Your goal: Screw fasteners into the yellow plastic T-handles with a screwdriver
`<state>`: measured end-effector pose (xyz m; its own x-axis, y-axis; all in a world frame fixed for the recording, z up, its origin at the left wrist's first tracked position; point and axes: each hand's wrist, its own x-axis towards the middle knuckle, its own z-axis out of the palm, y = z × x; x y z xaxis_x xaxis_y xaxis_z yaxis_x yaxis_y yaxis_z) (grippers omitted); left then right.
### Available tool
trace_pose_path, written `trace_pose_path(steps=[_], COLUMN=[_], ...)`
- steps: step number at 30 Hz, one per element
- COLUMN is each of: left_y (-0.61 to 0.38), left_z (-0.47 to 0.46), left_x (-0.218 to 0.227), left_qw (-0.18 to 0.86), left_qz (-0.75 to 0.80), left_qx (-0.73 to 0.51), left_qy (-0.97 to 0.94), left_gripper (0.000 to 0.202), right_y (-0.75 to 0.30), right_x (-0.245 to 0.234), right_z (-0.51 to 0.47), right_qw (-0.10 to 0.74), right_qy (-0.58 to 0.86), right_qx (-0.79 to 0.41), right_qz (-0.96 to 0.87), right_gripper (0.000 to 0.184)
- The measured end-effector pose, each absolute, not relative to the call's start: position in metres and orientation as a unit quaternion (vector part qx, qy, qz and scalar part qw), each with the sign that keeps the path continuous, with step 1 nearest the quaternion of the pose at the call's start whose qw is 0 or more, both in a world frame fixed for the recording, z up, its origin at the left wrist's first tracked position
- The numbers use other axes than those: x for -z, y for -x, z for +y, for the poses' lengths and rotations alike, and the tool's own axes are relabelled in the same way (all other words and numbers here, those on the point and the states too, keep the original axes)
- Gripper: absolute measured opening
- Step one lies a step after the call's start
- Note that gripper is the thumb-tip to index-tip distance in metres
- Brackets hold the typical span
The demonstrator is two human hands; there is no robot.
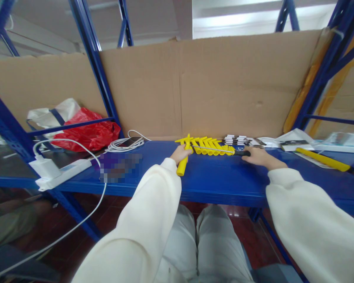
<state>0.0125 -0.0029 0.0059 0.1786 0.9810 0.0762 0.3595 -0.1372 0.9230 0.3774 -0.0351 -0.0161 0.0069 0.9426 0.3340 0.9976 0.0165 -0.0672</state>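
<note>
My left hand (181,153) is closed around a yellow plastic piece (181,166) with a round tubular lower end and a crosswise top. My right hand (258,157) grips the black handle of a thin metal-shafted tool (214,149). Its shaft runs left, its far end close to the yellow piece; whether the two touch I cannot tell. Just behind the shaft lies a row of several similar yellow pieces (205,145), slanted side by side on the blue shelf (218,177).
Black-and-white packets (237,139) lie behind my right hand. Further right is a yellow tube (323,159) with a black end. To the left are a coiled white cable (125,144), a red bag (85,129) and a power strip (63,175). Cardboard (224,86) walls the back.
</note>
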Motion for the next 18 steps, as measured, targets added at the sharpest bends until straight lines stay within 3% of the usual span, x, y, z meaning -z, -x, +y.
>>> trace_pose_path(steps=[6,18], left_y=[-0.0131,-0.0121], left_z=[-0.0026,-0.0037], left_x=[-0.0053,-0.0065], left_qw=[0.411,0.408], left_qz=[0.514,0.512], left_qx=[-0.383,-0.376], left_qy=[-0.649,-0.655], left_gripper=[0.019,0.02], right_y=[-0.3792,-0.3806], right_x=[0.0156,0.0181], right_z=[-0.0354,-0.0333], right_qw=[0.155,0.159], right_qy=[0.662,0.673], right_qx=[0.111,0.09], right_qz=[-0.724,-0.716], right_gripper=[0.01,0.023])
